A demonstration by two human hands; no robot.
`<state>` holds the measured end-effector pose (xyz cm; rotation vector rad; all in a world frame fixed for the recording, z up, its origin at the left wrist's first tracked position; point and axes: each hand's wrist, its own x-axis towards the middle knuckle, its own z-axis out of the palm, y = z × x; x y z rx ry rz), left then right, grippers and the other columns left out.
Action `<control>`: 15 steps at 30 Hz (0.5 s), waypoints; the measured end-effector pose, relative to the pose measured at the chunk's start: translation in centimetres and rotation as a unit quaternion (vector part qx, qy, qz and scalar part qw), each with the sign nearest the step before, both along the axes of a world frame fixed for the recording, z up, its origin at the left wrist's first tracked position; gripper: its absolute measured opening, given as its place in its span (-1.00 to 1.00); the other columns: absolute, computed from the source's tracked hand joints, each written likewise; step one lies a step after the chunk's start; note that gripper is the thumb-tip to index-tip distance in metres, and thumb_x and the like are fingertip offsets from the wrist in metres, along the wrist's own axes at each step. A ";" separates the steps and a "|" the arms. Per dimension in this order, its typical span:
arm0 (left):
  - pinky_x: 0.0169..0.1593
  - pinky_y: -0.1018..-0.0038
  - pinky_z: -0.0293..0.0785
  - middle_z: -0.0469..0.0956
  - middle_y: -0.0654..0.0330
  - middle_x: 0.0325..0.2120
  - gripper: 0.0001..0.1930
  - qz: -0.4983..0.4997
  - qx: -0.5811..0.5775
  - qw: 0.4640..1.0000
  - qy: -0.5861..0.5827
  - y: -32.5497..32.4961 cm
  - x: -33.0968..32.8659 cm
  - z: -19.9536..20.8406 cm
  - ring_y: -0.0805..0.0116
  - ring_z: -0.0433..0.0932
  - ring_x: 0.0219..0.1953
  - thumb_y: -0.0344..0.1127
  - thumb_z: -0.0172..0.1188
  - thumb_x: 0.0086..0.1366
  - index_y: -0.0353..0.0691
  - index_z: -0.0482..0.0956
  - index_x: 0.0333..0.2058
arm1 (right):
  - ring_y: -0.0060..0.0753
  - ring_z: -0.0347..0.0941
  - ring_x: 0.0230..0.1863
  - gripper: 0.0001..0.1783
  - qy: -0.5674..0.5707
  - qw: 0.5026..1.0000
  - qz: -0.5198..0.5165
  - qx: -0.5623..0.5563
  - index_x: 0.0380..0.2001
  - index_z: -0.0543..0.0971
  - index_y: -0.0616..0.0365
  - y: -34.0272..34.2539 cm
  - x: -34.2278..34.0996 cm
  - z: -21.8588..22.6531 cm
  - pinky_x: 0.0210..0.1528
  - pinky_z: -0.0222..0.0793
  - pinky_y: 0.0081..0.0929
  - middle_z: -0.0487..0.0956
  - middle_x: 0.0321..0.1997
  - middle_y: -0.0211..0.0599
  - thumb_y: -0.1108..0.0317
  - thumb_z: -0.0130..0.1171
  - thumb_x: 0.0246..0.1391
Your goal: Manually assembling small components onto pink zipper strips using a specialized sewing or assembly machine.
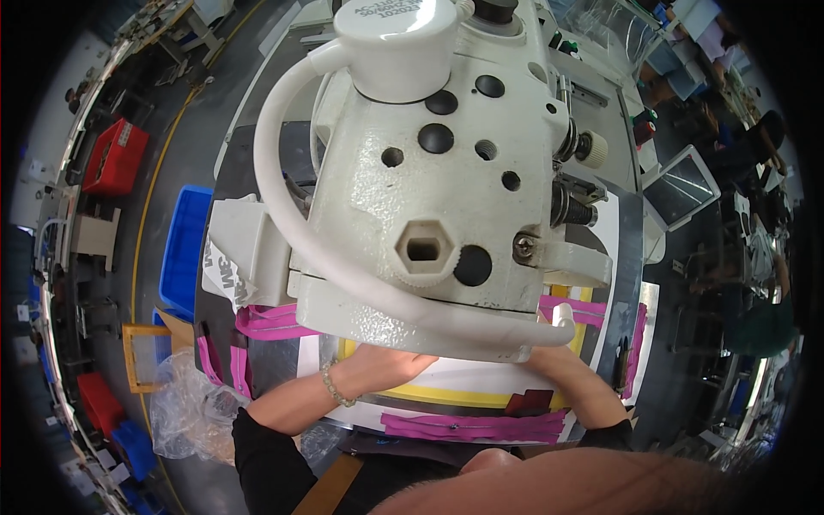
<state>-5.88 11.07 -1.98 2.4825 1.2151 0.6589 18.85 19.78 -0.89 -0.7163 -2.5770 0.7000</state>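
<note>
In front of me stands a large white industrial sewing machine head (369,193), with a thick white tube curving down its left side and across its front. Under its front edge my left hand (386,367) reaches in from the left, a beaded bracelet on the wrist. Its fingers point rightward and their tips are hidden. My right hand (547,359) comes in from the right, almost wholly covered by the machine. Below both hands lies a white work surface with a yellow strip (446,395). Nearest my body is a magenta zipper strip (472,427), with a dark red patch (528,402) just above it.
More magenta zipper strips (273,321) lie left of the machine, and another (637,352) hangs at the right edge. Left stand a blue bin (187,249), clear plastic bags (193,412) and a yellow crate (142,356). A tilted screen (684,190) is to the right.
</note>
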 end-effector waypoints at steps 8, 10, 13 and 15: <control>0.24 0.36 0.34 0.32 0.10 0.19 -0.57 -0.058 -0.196 0.977 0.055 -0.3 -0.8 -2.2 0.32 0.31 0.23 -0.22 -0.17 0.45 -0.20 0.29 0.23 | -0.18 0.52 -0.04 -0.63 0.108 0.994 -0.005 -0.021 -0.07 0.58 0.17 0.1 -0.2 -2.7 0.04 0.39 -0.20 0.58 -0.05 -0.20 0.44 0.08 -0.01; 0.24 0.36 0.34 0.31 0.10 0.20 -0.55 -0.062 -0.113 0.977 0.172 0.1 -0.7 -1.3 0.32 0.31 0.23 -0.19 -0.20 0.47 -0.25 0.26 0.24 | -0.18 0.52 -0.05 -0.63 0.100 0.995 -0.001 -0.030 -0.08 0.58 0.18 0.2 0.1 -3.3 0.03 0.39 -0.20 0.58 -0.05 -0.20 0.44 0.08 -0.01; 0.26 0.38 0.30 0.28 0.09 0.22 -0.53 -0.069 -0.134 0.981 0.124 -0.2 -0.9 -2.6 0.33 0.27 0.25 -0.18 -0.24 0.48 -0.27 0.20 0.26 | -0.17 0.52 -0.05 -0.63 0.089 0.992 -0.007 -0.092 -0.08 0.58 0.19 -0.1 0.3 -3.4 0.02 0.39 -0.21 0.58 -0.04 -0.19 0.44 0.08 -0.02; 0.27 0.39 0.29 0.28 0.09 0.21 -0.54 -0.128 0.117 0.931 0.321 -0.7 -1.2 -3.9 0.34 0.27 0.25 -0.19 -0.23 0.48 -0.24 0.22 0.26 | -0.17 0.52 -0.05 -0.63 0.087 0.985 -0.018 -0.145 -0.08 0.58 0.20 -0.1 0.2 -3.0 0.02 0.40 -0.23 0.58 -0.04 -0.18 0.43 0.08 -0.02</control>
